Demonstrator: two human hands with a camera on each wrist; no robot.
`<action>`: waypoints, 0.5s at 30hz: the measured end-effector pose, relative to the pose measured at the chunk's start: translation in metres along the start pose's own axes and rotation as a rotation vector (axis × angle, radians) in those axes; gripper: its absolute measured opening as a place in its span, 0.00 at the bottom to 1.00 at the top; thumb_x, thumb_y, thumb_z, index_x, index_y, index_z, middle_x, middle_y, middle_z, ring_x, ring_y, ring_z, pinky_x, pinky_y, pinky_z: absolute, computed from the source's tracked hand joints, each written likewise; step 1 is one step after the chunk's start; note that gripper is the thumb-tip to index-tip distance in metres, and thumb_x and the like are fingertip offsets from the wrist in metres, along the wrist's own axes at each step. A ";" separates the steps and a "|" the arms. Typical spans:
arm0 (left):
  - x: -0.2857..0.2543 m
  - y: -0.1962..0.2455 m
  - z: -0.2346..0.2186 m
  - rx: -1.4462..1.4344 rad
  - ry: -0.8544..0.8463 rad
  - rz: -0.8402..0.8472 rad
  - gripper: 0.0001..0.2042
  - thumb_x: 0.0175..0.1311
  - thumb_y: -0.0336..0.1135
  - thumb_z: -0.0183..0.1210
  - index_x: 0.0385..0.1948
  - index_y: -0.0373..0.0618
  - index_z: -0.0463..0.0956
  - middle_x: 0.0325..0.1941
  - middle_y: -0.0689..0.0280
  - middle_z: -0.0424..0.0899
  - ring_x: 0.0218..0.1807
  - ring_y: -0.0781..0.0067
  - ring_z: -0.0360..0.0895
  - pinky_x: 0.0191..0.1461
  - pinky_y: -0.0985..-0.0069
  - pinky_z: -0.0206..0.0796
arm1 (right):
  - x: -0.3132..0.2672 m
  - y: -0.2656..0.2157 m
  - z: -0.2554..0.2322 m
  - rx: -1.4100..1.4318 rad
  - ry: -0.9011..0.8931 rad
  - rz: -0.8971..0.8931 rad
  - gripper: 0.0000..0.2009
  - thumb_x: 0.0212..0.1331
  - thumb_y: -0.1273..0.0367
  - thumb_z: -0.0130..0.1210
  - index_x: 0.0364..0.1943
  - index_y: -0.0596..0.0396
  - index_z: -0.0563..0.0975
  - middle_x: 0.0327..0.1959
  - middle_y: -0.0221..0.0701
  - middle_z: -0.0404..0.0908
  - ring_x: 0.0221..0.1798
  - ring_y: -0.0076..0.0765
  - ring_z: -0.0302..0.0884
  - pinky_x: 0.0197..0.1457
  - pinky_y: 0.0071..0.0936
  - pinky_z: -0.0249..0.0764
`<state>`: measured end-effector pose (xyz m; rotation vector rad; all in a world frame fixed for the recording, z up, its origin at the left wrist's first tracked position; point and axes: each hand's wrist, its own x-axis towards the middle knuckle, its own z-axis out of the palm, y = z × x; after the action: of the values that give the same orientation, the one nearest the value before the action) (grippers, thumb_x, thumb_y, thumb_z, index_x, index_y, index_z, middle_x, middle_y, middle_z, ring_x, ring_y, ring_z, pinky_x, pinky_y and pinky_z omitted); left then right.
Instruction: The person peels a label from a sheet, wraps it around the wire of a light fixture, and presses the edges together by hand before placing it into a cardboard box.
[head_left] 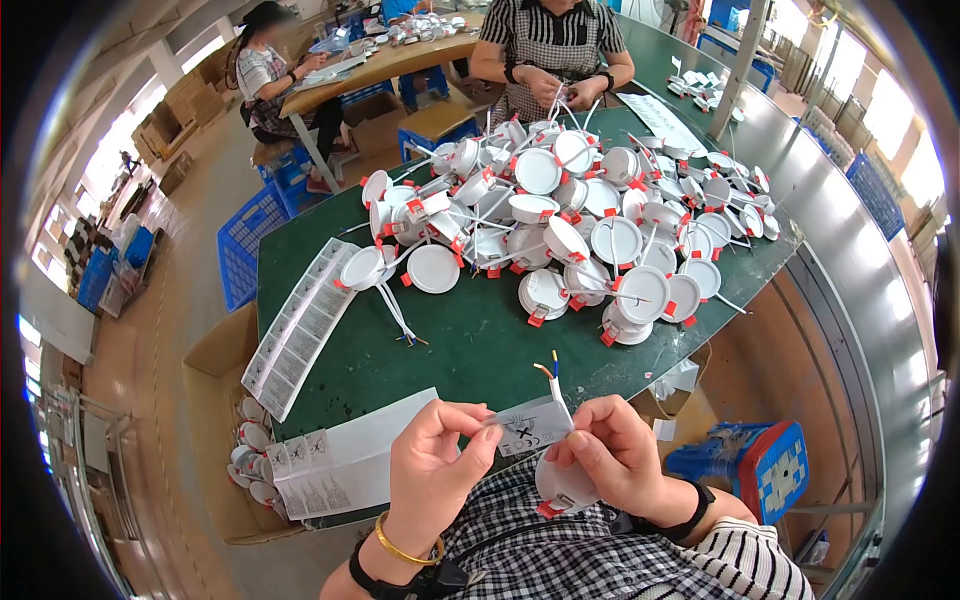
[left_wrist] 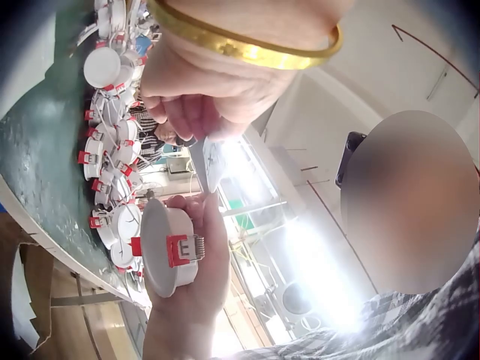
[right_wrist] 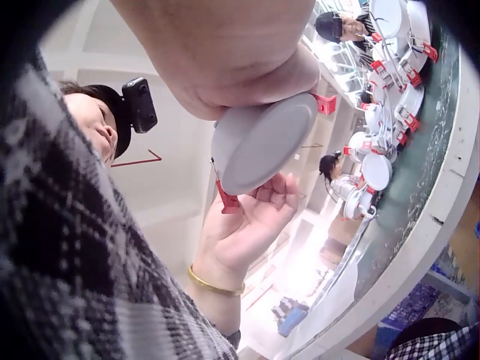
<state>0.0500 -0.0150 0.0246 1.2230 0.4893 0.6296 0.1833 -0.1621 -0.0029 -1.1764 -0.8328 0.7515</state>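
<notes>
Just over the near table edge, my left hand (head_left: pixel 440 455) pinches the left end of a grey printed label (head_left: pixel 525 428) between thumb and forefinger. My right hand (head_left: pixel 625 455) grips a round white downlight (head_left: pixel 563 487) and pinches the label's right end by its white cable (head_left: pixel 556 388). Bare coloured wire ends stick up from that cable. In the left wrist view the downlight (left_wrist: pixel 169 247), with red-tipped spring clips, lies against the right palm. In the right wrist view its flat white face (right_wrist: pixel 271 146) shows under the right hand.
A large heap of downlights (head_left: pixel 540 172) covers the far part of the green table (head_left: pixel 470 345). Label sheets lie at left (head_left: pixel 300 330) and near left (head_left: pixel 350 465). A cardboard box (head_left: pixel 215 365) with downlights stands left, a blue stool (head_left: pixel 745 465) right. Another person (head_left: pixel 550 50) works opposite.
</notes>
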 end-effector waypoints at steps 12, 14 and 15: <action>0.002 -0.006 0.002 -0.059 0.022 -0.007 0.06 0.57 0.20 0.60 0.31 0.37 0.72 0.44 0.58 0.78 0.43 0.79 0.74 0.49 0.80 0.68 | 0.003 0.000 0.006 0.118 0.028 0.033 0.06 0.68 0.72 0.46 0.43 0.61 0.66 0.33 0.34 0.78 0.34 0.20 0.76 0.39 0.19 0.73; 0.003 -0.006 0.001 -0.064 0.027 -0.008 0.06 0.57 0.20 0.59 0.32 0.37 0.71 0.44 0.58 0.78 0.43 0.80 0.74 0.47 0.81 0.68 | 0.004 0.000 0.007 0.129 0.032 0.031 0.06 0.68 0.73 0.46 0.43 0.61 0.66 0.32 0.33 0.78 0.34 0.21 0.76 0.39 0.19 0.73; 0.003 -0.005 0.001 -0.076 0.026 -0.019 0.06 0.57 0.20 0.59 0.31 0.37 0.71 0.44 0.58 0.78 0.42 0.81 0.73 0.46 0.82 0.68 | 0.005 -0.001 0.008 0.113 0.033 0.048 0.06 0.69 0.72 0.45 0.43 0.60 0.66 0.30 0.32 0.77 0.35 0.23 0.76 0.42 0.24 0.75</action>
<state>0.0538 -0.0151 0.0202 1.1381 0.4939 0.6430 0.1789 -0.1546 0.0005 -1.1086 -0.7274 0.8062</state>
